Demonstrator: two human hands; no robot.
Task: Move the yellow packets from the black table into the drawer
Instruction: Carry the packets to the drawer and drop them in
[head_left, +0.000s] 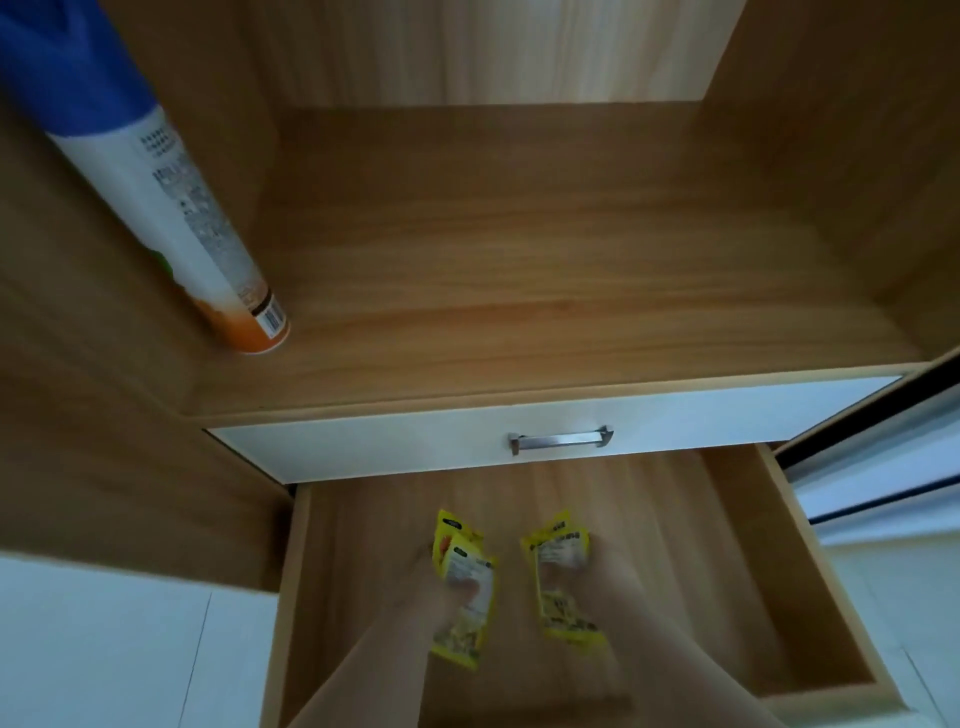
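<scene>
Head view, steeply down over drawer (769, 571).

We see yellow packets (566, 618) with white panels, a wood-grain drawer (363, 561), a white drawer front (389, 447), and a blue-topped, white-and-orange can (171, 208).

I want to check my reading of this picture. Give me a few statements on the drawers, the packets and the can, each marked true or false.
1. The lower drawer is pulled open. True.
2. The white upper drawer is open as well. False: it is closed.
3. The left hand and the right hand each hold yellow packets over the open drawer. True.
4. The blue-capped can lies inside the open drawer. False: it stands on the shelf, at its left side.
</scene>
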